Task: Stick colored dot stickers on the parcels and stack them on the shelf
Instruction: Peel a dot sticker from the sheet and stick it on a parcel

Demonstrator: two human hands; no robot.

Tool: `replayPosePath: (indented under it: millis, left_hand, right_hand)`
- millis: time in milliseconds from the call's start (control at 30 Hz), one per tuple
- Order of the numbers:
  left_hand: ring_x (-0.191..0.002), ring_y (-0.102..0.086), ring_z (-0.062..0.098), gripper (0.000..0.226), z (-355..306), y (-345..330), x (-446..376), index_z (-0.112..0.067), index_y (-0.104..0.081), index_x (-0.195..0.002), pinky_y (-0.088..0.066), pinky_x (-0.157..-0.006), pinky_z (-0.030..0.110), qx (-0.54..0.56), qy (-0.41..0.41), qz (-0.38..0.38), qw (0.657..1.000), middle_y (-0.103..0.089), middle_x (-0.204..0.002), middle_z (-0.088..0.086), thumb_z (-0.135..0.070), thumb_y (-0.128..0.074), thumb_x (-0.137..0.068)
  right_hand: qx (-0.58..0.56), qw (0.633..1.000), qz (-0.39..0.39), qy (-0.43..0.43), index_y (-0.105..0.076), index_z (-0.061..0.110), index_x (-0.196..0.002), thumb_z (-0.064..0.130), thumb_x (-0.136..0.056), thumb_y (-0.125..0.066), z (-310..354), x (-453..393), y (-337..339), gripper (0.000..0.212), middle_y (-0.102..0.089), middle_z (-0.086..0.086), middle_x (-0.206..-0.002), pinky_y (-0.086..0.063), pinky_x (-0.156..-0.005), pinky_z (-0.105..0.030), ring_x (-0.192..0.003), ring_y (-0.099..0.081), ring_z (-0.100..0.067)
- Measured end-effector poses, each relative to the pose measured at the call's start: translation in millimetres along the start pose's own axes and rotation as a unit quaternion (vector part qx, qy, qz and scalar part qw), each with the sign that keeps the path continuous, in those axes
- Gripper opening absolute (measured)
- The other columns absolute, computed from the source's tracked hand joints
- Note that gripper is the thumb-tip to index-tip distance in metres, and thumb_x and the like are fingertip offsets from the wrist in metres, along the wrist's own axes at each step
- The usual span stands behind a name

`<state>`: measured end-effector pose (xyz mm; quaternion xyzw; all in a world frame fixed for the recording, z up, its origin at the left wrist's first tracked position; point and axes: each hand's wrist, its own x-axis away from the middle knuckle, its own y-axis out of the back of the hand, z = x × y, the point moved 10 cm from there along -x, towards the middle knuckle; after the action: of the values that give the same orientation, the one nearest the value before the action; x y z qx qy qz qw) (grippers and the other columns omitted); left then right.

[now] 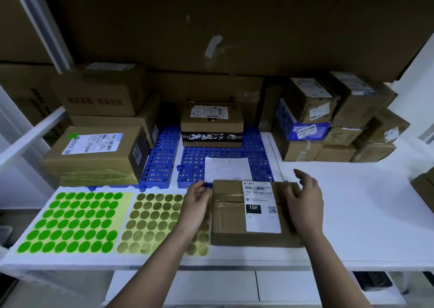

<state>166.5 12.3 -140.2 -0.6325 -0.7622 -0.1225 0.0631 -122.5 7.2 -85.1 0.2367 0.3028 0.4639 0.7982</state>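
On the white shelf (352, 213), parcel (234, 228) lying flat, long axis front-to-back, both hands (196, 208) (305, 204) loosely open, flanking it

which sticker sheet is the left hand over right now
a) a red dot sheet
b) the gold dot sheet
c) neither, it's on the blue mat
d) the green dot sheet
b: the left hand lies over the right part of the gold dot sheet, at the left edge of the parcel, while the green dot sheet sits uncovered further left.
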Motion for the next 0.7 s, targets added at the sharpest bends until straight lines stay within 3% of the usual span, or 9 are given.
replayPosePath:
  millis: [133, 233, 300, 500, 600, 700]
  left_hand:
    - [-0.092, -0.060, 0.007, 0.020, -11, 43, -5, -0.014, -0.059, -0.111, -0.041, -0.071, 0.003, -0.003, -0.048, -0.036, 0.998, -0.065, -0.099, -0.004, -0.008, -0.047, -0.097]
    - [-0.095, -0.064, 0.018, 0.021, -4, 84, -12, -0.018, -0.064, -0.097, -0.049, -0.088, 0.023, 0.001, -0.053, -0.065, 0.996, -0.068, -0.091, -0.004, -0.004, -0.049, -0.096]
    - [-0.094, -0.065, 0.023, 0.026, 1, 112, -17, -0.023, -0.064, -0.089, -0.049, -0.091, 0.034, -0.013, -0.059, -0.086, 0.994, -0.069, -0.087, -0.004, -0.003, -0.049, -0.095]
    - [-0.092, -0.065, 0.025, 0.033, 19, 199, -25, -0.027, -0.062, -0.083, -0.050, -0.092, 0.043, -0.061, -0.074, -0.143, 0.985, -0.067, -0.085, -0.004, -0.003, -0.045, -0.096]
    - [-0.096, -0.065, 0.022, 0.029, 33, 228, -25, -0.027, -0.062, -0.084, -0.050, -0.087, 0.034, -0.108, -0.061, -0.146, 0.981, -0.066, -0.090, -0.006, -0.005, -0.047, -0.096]
    - [-0.097, -0.060, 0.012, 0.024, 42, 248, -24, -0.023, -0.064, -0.099, -0.045, -0.082, 0.024, -0.192, -0.066, -0.138, 0.969, -0.067, -0.106, -0.003, -0.006, -0.048, -0.095]
  right_hand:
    - [-0.071, 0.992, 0.051, 0.087, -0.065, 0.016, -0.111, 0.016, -0.093, -0.058, 74, 2, -32, 0.019, -0.064, 0.001, -0.107, -0.052, -0.082, -0.037, -0.097, -0.060, -0.015]
    - [-0.092, 0.977, 0.114, 0.152, -0.067, 0.018, -0.102, 0.015, -0.092, -0.059, 135, 22, -77, 0.013, -0.067, 0.005, -0.099, -0.051, -0.069, -0.027, -0.084, -0.059, -0.005]
    - [-0.088, 0.964, 0.165, 0.190, -0.068, 0.020, -0.103, 0.017, -0.092, -0.060, 169, 42, -109, 0.013, -0.067, 0.007, -0.098, -0.051, -0.068, -0.026, -0.083, -0.060, -0.005]
    - [-0.002, 0.905, 0.357, 0.231, -0.065, 0.024, -0.109, 0.026, -0.093, -0.058, 229, 118, -220, 0.018, -0.069, 0.010, -0.107, -0.053, -0.081, -0.031, -0.095, -0.064, -0.009]
    - [0.061, 0.875, 0.423, 0.228, -0.063, 0.026, -0.115, 0.026, -0.093, -0.055, 233, 150, -265, 0.023, -0.067, 0.009, -0.115, -0.049, -0.079, -0.027, -0.105, -0.061, -0.012]
    - [0.022, 0.872, 0.460, 0.164, -0.061, 0.023, -0.123, 0.027, -0.094, -0.055, 230, 168, -290, 0.031, -0.065, 0.004, -0.121, -0.048, -0.087, -0.027, -0.109, -0.060, -0.014]
